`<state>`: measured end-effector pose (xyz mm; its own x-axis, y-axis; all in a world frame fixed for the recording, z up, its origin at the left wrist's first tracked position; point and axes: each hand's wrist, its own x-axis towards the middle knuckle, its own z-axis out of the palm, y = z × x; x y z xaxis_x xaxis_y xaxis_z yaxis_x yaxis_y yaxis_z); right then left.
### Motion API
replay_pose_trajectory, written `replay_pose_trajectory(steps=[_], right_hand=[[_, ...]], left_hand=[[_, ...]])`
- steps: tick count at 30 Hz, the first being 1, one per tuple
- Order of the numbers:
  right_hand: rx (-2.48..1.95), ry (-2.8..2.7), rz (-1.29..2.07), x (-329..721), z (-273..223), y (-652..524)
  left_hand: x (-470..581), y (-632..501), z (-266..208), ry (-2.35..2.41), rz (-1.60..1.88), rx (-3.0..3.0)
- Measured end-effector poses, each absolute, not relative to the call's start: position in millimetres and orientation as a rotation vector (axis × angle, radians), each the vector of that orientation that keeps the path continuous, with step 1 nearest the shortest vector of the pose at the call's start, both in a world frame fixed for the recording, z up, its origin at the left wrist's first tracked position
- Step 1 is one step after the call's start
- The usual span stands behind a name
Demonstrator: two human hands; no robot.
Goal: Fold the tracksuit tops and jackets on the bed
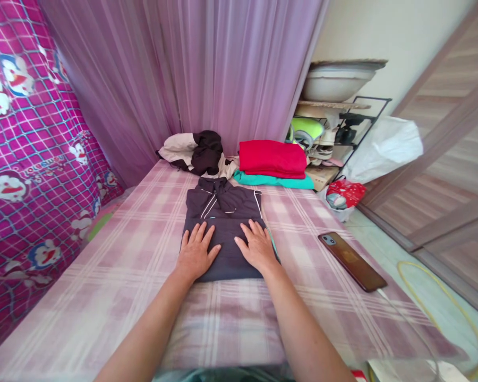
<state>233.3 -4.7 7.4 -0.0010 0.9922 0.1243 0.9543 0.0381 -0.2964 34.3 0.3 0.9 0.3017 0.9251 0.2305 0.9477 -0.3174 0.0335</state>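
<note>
A dark grey jacket (227,252) with white piping lies folded into a rough rectangle in the middle of the checked cloth. Its collar points away from me, and the lower part is folded up over the chest. My left hand (195,252) rests flat on its left side, fingers spread. On the right side my right hand (258,246) lies the same way, palm down with fingers apart. Neither hand grips the fabric.
Behind the jacket sit a crumpled black and beige garment (199,151) and a folded red garment (273,158) on a teal one (274,181). A phone (353,261) with a cable lies right on the checked cloth (115,254). A shoe rack (366,124) stands beyond.
</note>
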Motion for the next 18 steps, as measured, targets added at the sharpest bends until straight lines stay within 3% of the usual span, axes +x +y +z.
replay_pose_trajectory(steps=[9,15,18], right_hand=[[-2.036,-1.696,-0.013,268.0,10.2,-1.6],[-2.282,-1.576,0.158,288.0,15.2,-4.9],[-2.203,-1.563,0.055,287.8,14.9,-4.4]], left_hand=[[34.2,-0.2,2.4,-1.775,-0.307,-2.451],[35.5,-1.2,3.9,-1.772,-0.335,-2.438],[35.5,-3.3,7.2,-1.738,-0.385,-2.437]])
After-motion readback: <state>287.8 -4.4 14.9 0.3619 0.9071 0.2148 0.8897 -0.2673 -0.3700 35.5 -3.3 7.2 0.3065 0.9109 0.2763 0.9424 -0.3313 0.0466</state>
